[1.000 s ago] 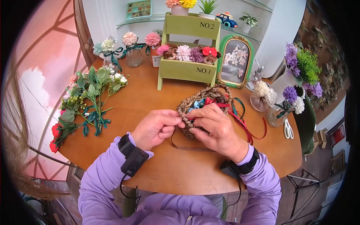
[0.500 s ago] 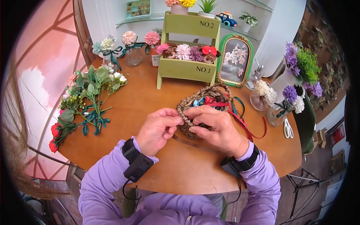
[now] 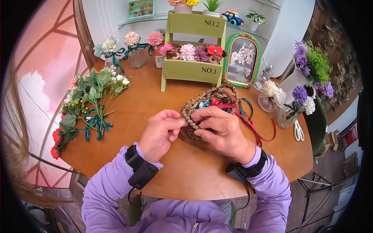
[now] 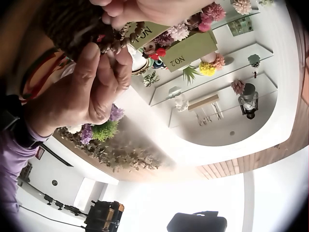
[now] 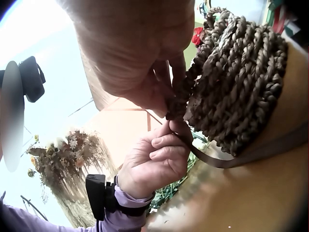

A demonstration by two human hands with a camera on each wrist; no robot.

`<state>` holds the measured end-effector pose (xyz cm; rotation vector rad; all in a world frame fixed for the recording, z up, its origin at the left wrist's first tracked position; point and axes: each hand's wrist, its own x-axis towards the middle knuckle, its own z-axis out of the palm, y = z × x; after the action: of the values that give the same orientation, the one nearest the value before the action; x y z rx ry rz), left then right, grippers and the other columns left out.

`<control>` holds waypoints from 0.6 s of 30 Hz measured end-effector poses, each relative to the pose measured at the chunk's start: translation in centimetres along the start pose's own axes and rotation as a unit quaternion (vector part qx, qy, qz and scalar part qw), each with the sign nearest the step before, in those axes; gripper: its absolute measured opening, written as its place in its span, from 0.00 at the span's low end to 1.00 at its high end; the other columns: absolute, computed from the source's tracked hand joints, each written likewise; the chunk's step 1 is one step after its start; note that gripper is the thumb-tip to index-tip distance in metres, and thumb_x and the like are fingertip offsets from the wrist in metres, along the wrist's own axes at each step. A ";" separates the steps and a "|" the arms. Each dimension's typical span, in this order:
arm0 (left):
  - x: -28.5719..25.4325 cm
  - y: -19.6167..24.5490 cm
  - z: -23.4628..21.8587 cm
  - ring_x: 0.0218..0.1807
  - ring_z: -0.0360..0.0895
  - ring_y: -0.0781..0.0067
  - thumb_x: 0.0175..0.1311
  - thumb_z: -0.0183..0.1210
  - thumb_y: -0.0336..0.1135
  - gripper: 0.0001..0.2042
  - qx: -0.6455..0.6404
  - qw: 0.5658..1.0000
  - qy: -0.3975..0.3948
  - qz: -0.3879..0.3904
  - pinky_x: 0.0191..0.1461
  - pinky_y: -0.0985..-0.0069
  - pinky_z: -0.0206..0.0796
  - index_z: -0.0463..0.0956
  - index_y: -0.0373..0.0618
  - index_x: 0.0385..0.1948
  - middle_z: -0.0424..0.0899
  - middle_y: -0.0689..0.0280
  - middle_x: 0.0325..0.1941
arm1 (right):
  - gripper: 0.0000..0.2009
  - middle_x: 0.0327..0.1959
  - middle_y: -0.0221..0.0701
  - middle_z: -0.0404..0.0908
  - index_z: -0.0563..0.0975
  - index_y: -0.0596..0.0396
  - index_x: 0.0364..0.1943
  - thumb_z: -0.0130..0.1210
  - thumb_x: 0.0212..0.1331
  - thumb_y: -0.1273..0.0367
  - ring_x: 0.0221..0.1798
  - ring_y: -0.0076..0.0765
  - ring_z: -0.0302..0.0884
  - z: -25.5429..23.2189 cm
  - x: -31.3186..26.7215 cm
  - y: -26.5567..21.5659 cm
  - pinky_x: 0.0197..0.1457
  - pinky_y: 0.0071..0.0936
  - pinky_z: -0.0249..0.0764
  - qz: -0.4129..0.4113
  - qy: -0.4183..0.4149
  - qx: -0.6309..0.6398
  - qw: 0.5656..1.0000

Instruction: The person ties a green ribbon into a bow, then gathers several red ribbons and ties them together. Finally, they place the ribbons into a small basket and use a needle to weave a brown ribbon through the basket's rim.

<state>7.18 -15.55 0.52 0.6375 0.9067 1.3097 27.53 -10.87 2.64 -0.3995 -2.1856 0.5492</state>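
Observation:
A brown woven basket (image 3: 191,134) of twisted cord stands before me in the head view, with blue and red ribbons (image 3: 223,105) inside. My left hand (image 3: 160,134) is at its left rim, thumb and forefinger pinching a dark brown ribbon (image 5: 217,162), which trails along the basket's foot in the right wrist view. Over the near rim, my right hand (image 3: 223,132) holds the braided edge between thumb and fingers. Its fingertips are partly hidden behind the braid. The left wrist view shows the right hand (image 4: 79,94) close beside the left hand (image 4: 154,9).
Artificial flower stems (image 3: 93,93) lie on the table at left. A green two-tier stand (image 3: 192,73) and a framed flower picture (image 3: 243,62) stand behind the basket. To the right are glass vases (image 3: 285,116), white scissors (image 3: 298,131) and loose red ribbon (image 3: 254,132).
The right hand's fingers have shifted left along the rim, closer to the left hand. The brown ribbon's loop on the table has drawn in. The left hand keeps its pinch.

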 end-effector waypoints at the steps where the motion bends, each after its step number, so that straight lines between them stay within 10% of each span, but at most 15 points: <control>1: 0.0 0.0 0.1 0.21 0.68 0.85 0.61 0.58 0.22 0.06 0.000 1.000 0.000 0.000 0.21 0.90 0.56 0.72 0.42 0.36 0.80 0.66 0.31 | 0.06 0.44 0.43 0.81 0.79 0.65 0.26 0.64 0.44 0.80 0.45 0.45 0.82 -0.1 0.1 -0.1 0.46 0.32 0.78 -0.008 0.003 -0.014 1.000; 18: -0.7 -0.9 1.4 0.18 0.66 0.81 0.63 0.51 0.20 0.23 -0.129 0.985 -0.115 0.012 0.18 0.86 0.55 0.59 0.45 0.60 0.81 0.55 0.48 | 0.05 0.48 0.41 0.79 0.79 0.64 0.27 0.64 0.45 0.80 0.47 0.40 0.81 -0.1 0.1 0.1 0.50 0.31 0.77 0.055 0.003 0.075 0.996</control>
<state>8.83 -16.29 0.65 0.5824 0.5309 1.3165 27.56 -10.73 2.77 -0.4407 -2.1095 0.7675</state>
